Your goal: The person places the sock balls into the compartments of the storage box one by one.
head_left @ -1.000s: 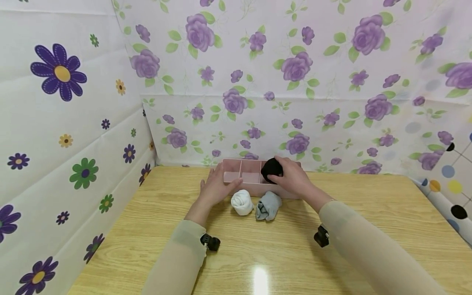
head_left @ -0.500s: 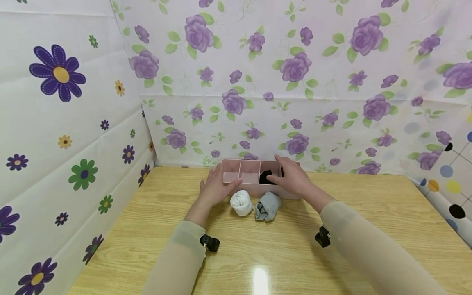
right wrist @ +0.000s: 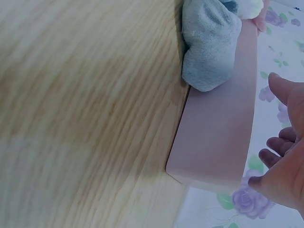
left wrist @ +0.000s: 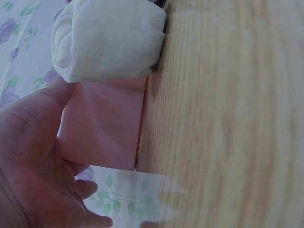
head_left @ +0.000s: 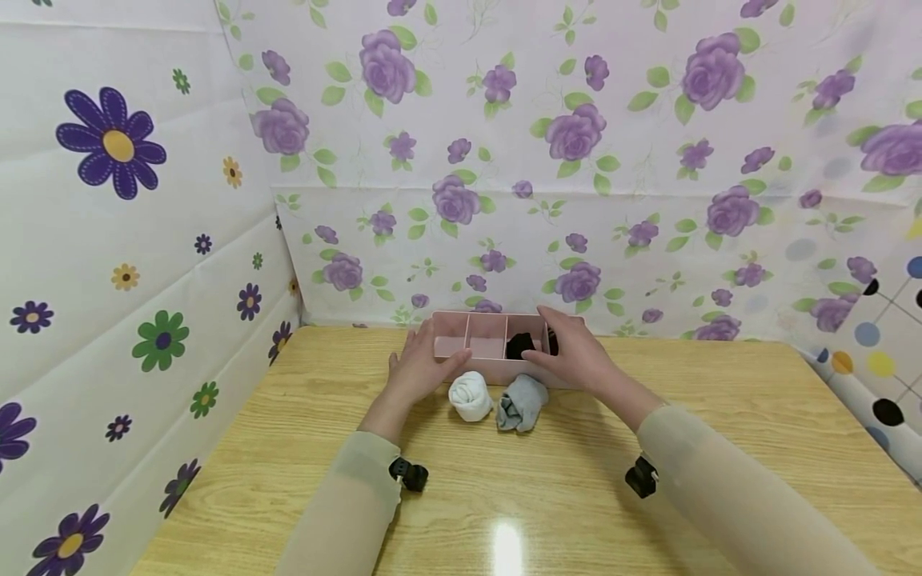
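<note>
A pink divided storage box stands at the back of the table. My left hand grips its left end, thumb over the front rim and fingers round the side. In one of its right-hand compartments lies a black rolled sock. Over the right end hovers my right hand, thumb and fingers spread, holding nothing. Another dark item shows partly beside it in the rightmost compartment. In front of the box sit a white rolled sock and a grey rolled sock.
The wooden table extends toward me and to both sides. A flowered cloth hangs right behind the box, and another patterned cloth closes off the left side.
My right hand has let go of the black sock, which dropped into the compartment. That hand has since shifted slightly and stays over the box's right end. The left hand keeps its place.
</note>
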A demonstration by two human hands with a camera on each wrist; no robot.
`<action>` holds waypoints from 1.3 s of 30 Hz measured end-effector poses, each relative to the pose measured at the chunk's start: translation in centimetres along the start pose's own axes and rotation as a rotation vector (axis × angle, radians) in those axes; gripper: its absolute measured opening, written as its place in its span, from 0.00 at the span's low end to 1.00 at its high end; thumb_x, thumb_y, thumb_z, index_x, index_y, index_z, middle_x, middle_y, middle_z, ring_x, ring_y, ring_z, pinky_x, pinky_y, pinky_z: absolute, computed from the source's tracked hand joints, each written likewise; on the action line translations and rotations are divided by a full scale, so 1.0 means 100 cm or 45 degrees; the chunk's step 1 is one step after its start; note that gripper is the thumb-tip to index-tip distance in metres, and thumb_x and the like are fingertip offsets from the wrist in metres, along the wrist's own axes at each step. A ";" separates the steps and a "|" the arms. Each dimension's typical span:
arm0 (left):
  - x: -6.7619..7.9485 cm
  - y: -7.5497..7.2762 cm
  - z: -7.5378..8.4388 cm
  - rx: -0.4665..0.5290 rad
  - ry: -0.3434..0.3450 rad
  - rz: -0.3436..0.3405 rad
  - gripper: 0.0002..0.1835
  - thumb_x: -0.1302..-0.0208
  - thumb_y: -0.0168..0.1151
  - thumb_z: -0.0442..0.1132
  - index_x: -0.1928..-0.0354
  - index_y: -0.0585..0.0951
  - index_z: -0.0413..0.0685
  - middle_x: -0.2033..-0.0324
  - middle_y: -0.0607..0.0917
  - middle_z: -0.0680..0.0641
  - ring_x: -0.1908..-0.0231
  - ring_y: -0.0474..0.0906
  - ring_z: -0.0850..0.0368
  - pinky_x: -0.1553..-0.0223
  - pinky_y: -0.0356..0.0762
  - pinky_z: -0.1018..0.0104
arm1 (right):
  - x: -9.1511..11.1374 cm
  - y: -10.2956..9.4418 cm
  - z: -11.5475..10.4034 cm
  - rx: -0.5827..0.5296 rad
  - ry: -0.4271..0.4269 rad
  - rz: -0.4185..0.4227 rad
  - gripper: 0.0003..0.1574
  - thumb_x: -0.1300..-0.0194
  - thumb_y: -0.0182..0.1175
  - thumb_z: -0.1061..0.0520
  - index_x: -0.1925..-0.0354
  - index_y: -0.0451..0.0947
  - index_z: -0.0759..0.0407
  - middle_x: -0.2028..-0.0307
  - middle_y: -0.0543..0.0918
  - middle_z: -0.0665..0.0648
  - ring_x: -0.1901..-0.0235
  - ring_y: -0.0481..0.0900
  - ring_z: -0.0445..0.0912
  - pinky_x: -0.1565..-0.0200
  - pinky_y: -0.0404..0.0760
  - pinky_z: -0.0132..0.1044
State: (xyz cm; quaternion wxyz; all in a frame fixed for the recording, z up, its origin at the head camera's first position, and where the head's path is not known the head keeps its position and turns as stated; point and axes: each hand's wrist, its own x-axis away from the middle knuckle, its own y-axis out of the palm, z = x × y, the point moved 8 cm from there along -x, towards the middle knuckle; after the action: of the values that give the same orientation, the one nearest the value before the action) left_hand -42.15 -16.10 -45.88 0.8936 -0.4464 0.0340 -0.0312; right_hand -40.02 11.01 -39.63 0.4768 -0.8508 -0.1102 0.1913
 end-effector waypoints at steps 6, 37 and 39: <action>-0.002 0.001 0.000 0.003 0.014 0.001 0.64 0.27 0.58 0.78 0.09 0.42 0.44 0.11 0.45 0.40 0.13 0.36 0.37 0.22 0.32 0.19 | 0.013 -0.005 -0.002 -0.009 -0.046 0.038 0.59 0.23 0.73 0.44 0.13 0.54 0.66 0.17 0.63 0.69 0.19 0.60 0.69 0.22 0.61 0.68; 0.005 -0.004 0.007 0.008 0.019 0.021 0.61 0.24 0.59 0.74 0.09 0.44 0.45 0.11 0.47 0.40 0.13 0.37 0.36 0.21 0.35 0.21 | 0.071 -0.016 -0.014 0.009 -0.123 0.056 0.58 0.26 0.75 0.45 0.14 0.58 0.65 0.17 0.63 0.68 0.18 0.59 0.68 0.19 0.51 0.70; 0.003 -0.002 0.005 -0.003 0.012 0.012 0.61 0.24 0.58 0.75 0.09 0.43 0.46 0.11 0.47 0.41 0.13 0.37 0.37 0.21 0.35 0.21 | 0.074 -0.015 -0.015 0.004 -0.129 0.059 0.58 0.26 0.76 0.45 0.14 0.59 0.65 0.17 0.64 0.68 0.19 0.60 0.69 0.22 0.57 0.71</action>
State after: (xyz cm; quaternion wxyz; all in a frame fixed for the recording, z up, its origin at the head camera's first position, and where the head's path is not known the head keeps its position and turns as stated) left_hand -41.77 -15.88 -45.41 0.8931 -0.4470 0.0403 -0.0290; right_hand -32.73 13.39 -39.26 0.4673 -0.8417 -0.1142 0.2452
